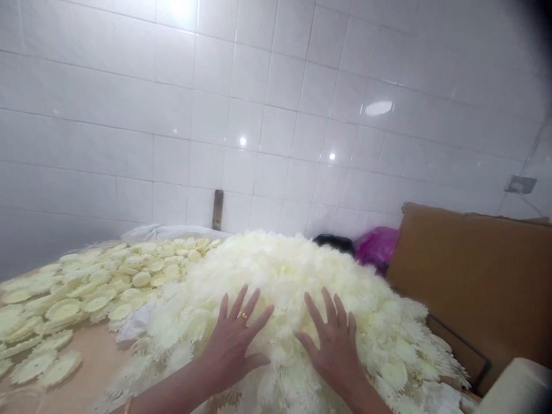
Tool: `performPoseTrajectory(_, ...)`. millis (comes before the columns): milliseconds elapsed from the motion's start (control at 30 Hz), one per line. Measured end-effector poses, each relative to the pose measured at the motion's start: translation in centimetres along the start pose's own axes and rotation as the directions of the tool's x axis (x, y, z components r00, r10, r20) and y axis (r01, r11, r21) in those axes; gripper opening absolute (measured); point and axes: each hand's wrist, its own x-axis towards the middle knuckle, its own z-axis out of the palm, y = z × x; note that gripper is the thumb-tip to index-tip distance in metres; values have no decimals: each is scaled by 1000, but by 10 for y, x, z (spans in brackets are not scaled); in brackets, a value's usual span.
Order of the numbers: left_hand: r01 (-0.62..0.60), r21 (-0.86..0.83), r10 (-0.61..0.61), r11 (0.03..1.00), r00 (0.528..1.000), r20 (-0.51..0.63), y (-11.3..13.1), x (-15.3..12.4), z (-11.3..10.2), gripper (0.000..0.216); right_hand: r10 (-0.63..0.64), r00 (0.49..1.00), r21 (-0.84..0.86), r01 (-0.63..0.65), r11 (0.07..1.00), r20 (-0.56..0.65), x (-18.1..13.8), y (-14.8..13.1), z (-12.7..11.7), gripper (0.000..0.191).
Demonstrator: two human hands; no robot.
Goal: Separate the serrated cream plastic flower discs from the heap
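Observation:
A large heap of pale cream artificial flower petal layers (276,259) fills the middle of the table. My left hand (235,339) rests over the near side of the heap with its fingers spread, a ring on one finger. To its right, my right hand (334,342) also lies over the petals, fingers spread apart. Neither hand grips anything. On the left lie many flatter, yellowish round pieces with jagged rims (64,310), loosely overlapping.
Brown tabletop (99,356) shows at the lower left. A large cardboard sheet or box (470,270) stands at the right, with a white roll-like object (520,385) before it. Behind the heap are a magenta bag (377,246) and a black object (334,242), against a tiled wall (276,132).

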Motion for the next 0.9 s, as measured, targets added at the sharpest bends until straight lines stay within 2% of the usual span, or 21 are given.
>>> performPoseTrajectory(100, 9, 83, -16, 997, 996, 92, -9, 1, 20, 71, 14, 997, -28, -12, 1000, 73, -5, 3, 21, 58)
performPoseTrajectory(200, 38, 125, -54, 991, 990, 128, -19, 6, 35, 67, 48, 991, -41, -44, 998, 122, 0, 6, 37, 57)
performPoseTrajectory(400, 62, 148, -90, 987, 978, 190, -31, 32, 45, 65, 96, 985, -66, -88, 994, 144, 25, 12, 65, 58)
performPoseTrajectory(567, 65, 166, -92, 984, 982, 164, -46, 58, 61, 66, 113, 980, -113, -95, 989, 162, 47, 18, 84, 60)
performPoseTrajectory(733, 90, 142, -112, 986, 981, 159, -57, 72, 74, 68, 121, 977, -118, -101, 988, 178, 60, 20, 91, 59)
performPoseTrajectory(900, 99, 140, -124, 985, 976, 180, -49, 69, 63, 70, 123, 963, -85, -105, 991, 240, 55, 25, 77, 62)
